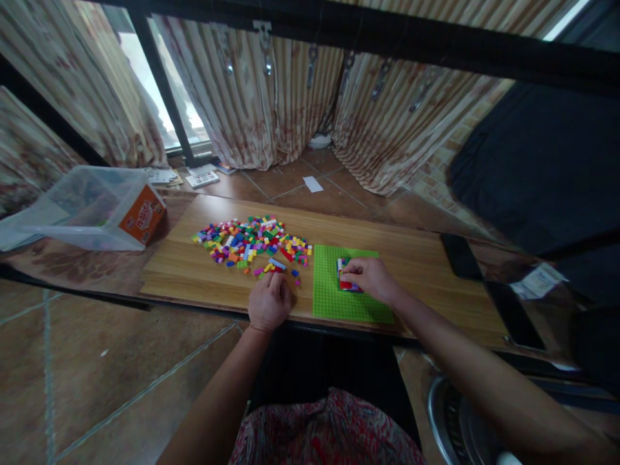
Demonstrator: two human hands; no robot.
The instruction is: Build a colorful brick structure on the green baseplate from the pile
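Observation:
On the wooden board, a lime-green baseplate (329,307) lies flat and carries a small built block of coloured toy bricks (340,265). My right hand (371,278) reaches over the plate from the right, its thumb and fingers pinched at a red brick (345,285) on that block; the fingertips partly cover the build. My left hand (270,300) rests left of the plate with its fingers curled together at the near edge of the loose bricks (252,239). A light-blue brick (277,263) lies just beyond its fingertips. Whatever those fingers hold is hidden.
A clear plastic box (92,226) with an orange label stands at the far left. On the right lie a dark phone (461,256) and a second dark flat object (514,314). A metal bar (339,32) crosses above the board, and curtains (271,103) hang behind it.

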